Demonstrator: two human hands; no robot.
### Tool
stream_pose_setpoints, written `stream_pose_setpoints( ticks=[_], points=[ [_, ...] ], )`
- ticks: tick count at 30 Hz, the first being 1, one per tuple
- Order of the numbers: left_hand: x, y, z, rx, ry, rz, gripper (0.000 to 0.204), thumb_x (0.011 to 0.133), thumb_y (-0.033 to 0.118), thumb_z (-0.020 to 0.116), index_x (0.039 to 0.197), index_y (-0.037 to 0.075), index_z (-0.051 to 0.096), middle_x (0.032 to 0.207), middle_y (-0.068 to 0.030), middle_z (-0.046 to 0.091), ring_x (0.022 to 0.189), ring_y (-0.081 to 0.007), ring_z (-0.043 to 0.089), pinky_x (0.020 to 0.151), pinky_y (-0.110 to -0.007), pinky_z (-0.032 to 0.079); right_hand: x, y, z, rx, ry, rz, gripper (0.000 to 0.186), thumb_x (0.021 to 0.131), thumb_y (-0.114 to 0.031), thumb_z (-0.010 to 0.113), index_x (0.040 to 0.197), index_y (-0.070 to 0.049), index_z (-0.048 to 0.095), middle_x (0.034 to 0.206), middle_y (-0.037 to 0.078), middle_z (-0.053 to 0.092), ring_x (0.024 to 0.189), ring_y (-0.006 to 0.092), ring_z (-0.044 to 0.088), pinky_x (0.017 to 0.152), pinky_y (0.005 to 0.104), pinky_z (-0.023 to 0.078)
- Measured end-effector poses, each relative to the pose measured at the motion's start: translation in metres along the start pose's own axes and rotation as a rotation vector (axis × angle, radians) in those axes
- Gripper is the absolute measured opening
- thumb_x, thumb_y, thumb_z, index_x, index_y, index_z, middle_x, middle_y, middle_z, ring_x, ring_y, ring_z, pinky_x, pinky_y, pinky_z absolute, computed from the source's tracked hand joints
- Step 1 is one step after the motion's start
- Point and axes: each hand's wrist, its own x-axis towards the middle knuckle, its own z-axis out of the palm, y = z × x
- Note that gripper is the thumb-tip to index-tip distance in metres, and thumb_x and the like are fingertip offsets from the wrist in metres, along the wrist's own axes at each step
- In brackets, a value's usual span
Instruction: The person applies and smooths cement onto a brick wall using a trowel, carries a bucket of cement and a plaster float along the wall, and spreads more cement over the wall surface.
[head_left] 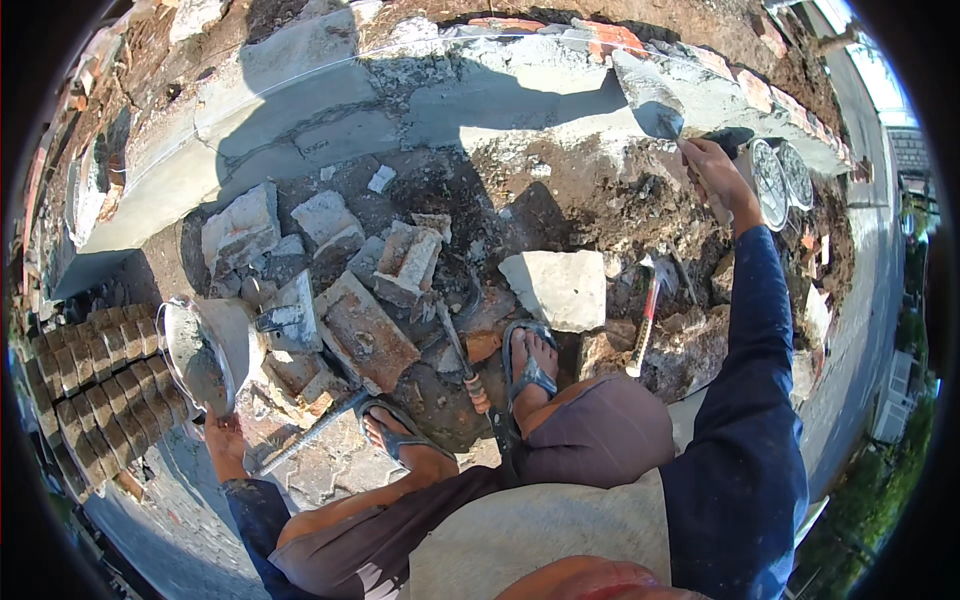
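My right hand point(722, 178) is closed round the handle of a pointed trowel point(652, 98). Its blade reaches up to the top edge of a low wall point(505, 100) coated in grey mortar. At the left, my left hand point(222, 442) grips the rim of a tilted, pale bucket point(232, 335). Wet grey mortar point(196, 352) shows inside the bucket. Part of my left hand's fingers is hidden at the rim. A second tool with a broad grey blade point(287, 318) lies beside the bucket.
Broken concrete blocks point(552, 288) and rubble lie around my sandalled feet. A red-and-white-handled hammer point(650, 310) rests at the right; a tool with a wrapped handle point(476, 392) lies between my feet. Stacked paving blocks point(110, 370) stand left. Buckets point(768, 185) sit by the wall.
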Motion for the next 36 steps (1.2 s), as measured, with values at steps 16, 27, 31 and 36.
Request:
stream_pose_setpoints(
  ticks=[16,27,31,36],
  points=[
    [0.054,0.069,0.039,0.077,-0.111,0.237,0.031,0.085,0.012,0.055,0.112,-0.003,0.056,0.081,-0.0051,0.053,0.063,-0.0158,0.047,0.055,-0.027,0.041,-0.13,0.083,0.146,-0.098,-0.024,0.018,0.044,0.079,-0.033,0.064,0.106,0.0,0.056,0.095,0.021,0.062,0.089,0.0333,0.061,0.078,0.0399,0.045],
    [-0.136,0.182,0.002,0.599,-0.211,0.593,0.034,0.089,0.012,0.054,0.117,-0.007,0.054,0.098,-0.0134,0.057,0.076,-0.0189,0.051,0.062,-0.034,0.044,-0.384,-0.026,-0.019,-0.218,0.088,0.337,0.047,0.08,-0.033,0.062,0.118,-0.008,0.051,0.099,0.02,0.063,0.094,0.0365,0.061,0.081,0.043,0.046],
    [-0.284,0.253,0.068,0.256,0.052,0.022,0.027,0.088,0.02,0.061,0.098,-0.006,0.06,0.084,-0.0096,0.058,0.067,-0.0208,0.051,0.058,-0.035,0.045,-0.471,-0.103,-0.04,-0.176,-0.118,0.223,0.049,0.085,-0.033,0.055,0.127,-0.015,0.039,0.098,0.018,0.063,0.085,0.038,0.063,0.076,0.0465,0.048],
    [-0.391,0.284,0.054,0.659,-0.24,0.511,0.035,0.088,0.017,0.06,0.107,-0.012,0.055,0.095,-0.0154,0.062,0.076,-0.0249,0.059,0.067,-0.04,0.049,-0.497,-0.214,-0.038,-0.388,-0.224,-0.206,0.044,0.086,-0.032,0.052,0.127,-0.021,0.039,0.088,0.016,0.063,0.065,0.0352,0.063,0.057,0.0467,0.049]
  ],
)
